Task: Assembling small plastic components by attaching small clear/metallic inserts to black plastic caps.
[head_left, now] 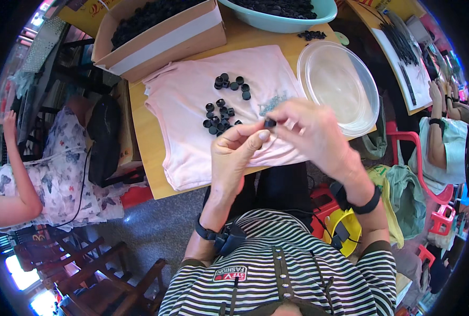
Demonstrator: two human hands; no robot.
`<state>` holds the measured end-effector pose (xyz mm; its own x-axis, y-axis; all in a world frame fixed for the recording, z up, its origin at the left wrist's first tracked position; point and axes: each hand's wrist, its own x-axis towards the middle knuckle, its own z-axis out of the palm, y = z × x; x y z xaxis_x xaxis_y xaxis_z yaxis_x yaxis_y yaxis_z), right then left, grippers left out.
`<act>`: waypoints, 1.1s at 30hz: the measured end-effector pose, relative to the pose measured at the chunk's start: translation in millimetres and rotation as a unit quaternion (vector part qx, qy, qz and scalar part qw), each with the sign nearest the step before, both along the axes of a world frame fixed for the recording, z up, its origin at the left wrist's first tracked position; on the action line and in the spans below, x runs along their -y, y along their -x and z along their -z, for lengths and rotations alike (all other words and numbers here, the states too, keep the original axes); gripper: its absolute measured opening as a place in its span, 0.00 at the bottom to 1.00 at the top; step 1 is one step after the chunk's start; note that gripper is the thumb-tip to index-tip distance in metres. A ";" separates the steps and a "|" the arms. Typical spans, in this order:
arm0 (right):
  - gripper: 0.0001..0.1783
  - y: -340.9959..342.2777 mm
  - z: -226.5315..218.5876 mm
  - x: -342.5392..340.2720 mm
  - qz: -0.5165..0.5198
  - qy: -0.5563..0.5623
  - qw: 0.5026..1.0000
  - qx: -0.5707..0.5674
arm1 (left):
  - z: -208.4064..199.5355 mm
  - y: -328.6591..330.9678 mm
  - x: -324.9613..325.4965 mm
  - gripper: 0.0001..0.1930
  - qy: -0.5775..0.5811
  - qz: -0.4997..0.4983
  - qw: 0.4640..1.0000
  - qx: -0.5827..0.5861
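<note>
My left hand (233, 150) pinches a small black round cap (269, 122) between thumb and fingertips, above the front of a pink cloth (192, 163). Over it my right hand (313, 126), partly smeared by motion, has its thumb and forefinger together at the same cap; anything else in that pinch is hidden. Just beyond the right fingers lies a small heap of silvery screws (271, 104). Several more black caps (221, 118) are scattered in loose groups on the cloth, some with their hollow side up.
A cardboard box (166, 45) of black parts stands far left, with a light green basin (276, 20) of black parts beside it. A clear round plastic lid (339, 87) lies at the table's right. People sit close on both sides; a red stool (324, 205) is below the table.
</note>
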<state>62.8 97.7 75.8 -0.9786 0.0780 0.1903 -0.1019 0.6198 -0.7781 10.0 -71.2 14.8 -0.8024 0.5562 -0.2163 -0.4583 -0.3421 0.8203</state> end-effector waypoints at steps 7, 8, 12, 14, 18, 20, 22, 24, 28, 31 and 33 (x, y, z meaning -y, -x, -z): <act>0.13 85.1 -35.9 -77.3 0.227 -0.111 0.966 -0.050 | -5.5 38.2 32.6 0.11 0.196 -0.097 0.952 -0.213; 0.13 94.3 -40.9 -83.8 0.226 -0.112 0.966 -0.050 | -5.8 41.4 36.7 0.11 0.232 -0.102 0.939 -0.232; 0.22 121.6 -40.4 -103.7 0.248 -0.225 0.942 -0.031 | -10.3 45.9 43.8 0.10 0.319 -0.088 0.897 -0.291; 0.21 123.5 -26.8 -108.1 0.247 -0.301 0.917 -0.080 | -12.0 43.5 44.6 0.10 0.339 -0.087 0.884 -0.311; 0.12 104.8 -13.0 -39.3 0.124 -0.198 0.964 -0.124 | -11.1 40.5 47.3 0.10 0.417 -0.092 0.835 -0.347; 0.12 98.5 10.6 -8.7 0.075 -0.228 0.971 -0.015 | -6.5 43.6 44.4 0.10 0.410 -0.098 0.828 -0.371; 0.12 100.0 32.0 7.2 0.080 -0.215 0.973 0.010 | -5.7 47.1 37.9 0.10 0.400 -0.102 0.820 -0.397; 0.13 103.0 44.3 14.5 0.081 -0.198 0.976 0.033 | -9.4 48.1 34.7 0.10 0.397 -0.111 0.815 -0.408; 0.12 107.7 58.5 14.5 0.079 -0.196 0.976 0.042 | -12.3 46.6 33.1 0.10 0.376 -0.105 0.832 -0.395; 0.13 102.3 53.4 17.3 0.067 -0.185 0.980 0.018 | -9.1 45.1 36.6 0.10 0.382 -0.098 0.833 -0.387; 0.13 91.6 42.6 21.8 0.058 -0.179 0.982 0.017 | -5.4 44.1 37.1 0.11 0.377 -0.111 0.829 -0.398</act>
<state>-28.8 75.9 33.2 -0.9734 0.1235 0.1931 0.0082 0.8606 -0.5092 -34.1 -108.3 20.2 -0.9223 0.3233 0.2116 0.3364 0.4026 0.8513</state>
